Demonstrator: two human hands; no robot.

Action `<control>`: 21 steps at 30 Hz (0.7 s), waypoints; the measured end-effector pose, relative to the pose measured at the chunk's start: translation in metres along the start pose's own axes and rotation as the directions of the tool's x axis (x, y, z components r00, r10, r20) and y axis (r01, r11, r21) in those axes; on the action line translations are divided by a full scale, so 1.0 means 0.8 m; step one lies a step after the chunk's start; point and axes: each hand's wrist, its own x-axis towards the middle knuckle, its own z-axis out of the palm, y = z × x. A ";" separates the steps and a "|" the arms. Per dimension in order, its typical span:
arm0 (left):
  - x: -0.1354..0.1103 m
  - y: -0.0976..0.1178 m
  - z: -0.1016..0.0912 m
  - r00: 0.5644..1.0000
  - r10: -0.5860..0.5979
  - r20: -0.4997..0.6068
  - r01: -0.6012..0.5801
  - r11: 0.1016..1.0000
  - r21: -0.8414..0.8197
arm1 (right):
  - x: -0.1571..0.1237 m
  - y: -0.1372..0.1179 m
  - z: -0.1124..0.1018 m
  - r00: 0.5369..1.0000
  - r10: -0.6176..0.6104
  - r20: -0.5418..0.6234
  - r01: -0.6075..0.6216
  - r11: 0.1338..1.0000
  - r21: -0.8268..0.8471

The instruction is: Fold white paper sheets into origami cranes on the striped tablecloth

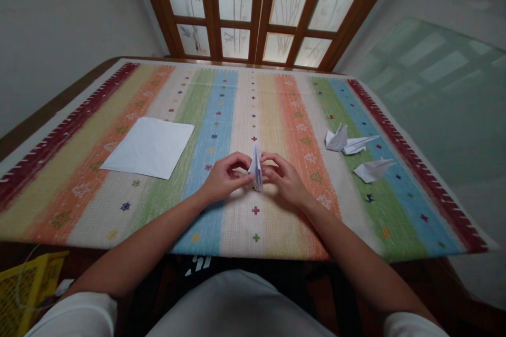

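A narrow folded white paper piece (256,167) stands upright on the striped tablecloth (276,100), pointed end up. My left hand (225,176) pinches its left side with fingers curled. My right hand (284,179) pinches its right side the same way. Both hands rest on the cloth near the table's front middle.
A flat white paper sheet (151,146) lies to the left. Three folded white paper figures (337,138) (359,144) (372,169) sit to the right. Wooden glazed doors (256,5) stand behind the table. A yellow basket (27,287) is on the floor at lower left.
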 end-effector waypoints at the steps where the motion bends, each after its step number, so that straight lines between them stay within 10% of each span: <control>1: -0.001 0.002 0.001 0.999 0.041 0.009 -0.042 0.998 0.036 | -0.001 -0.001 0.001 1.000 -0.014 0.019 0.014 1.000 0.002; 21: -0.003 0.014 0.002 0.967 0.246 0.063 -0.251 0.887 0.388 | 0.000 -0.007 0.001 0.995 -0.092 0.028 0.096 0.971 -0.218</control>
